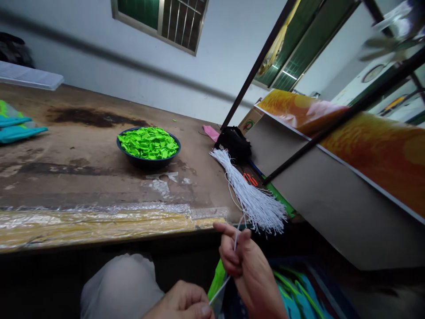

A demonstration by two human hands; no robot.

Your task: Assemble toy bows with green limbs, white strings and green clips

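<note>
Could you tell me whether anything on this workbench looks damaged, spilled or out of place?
Yes. The wooden bench top is worn, with a dark stain behind the bowl of green pieces and peeled white patches before it. One green scrap lies loose. The white string bundle overhangs the edge.

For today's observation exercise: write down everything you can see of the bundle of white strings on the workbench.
The bundle of white strings is many thin, cord-like strands lying flat on the worn wooden workbench. Its far end is tight beside a black object; its near end fans out over the bench edge. One strand runs from it through the right hand down to the left hand. Orange-handled scissors lie alongside.
</note>
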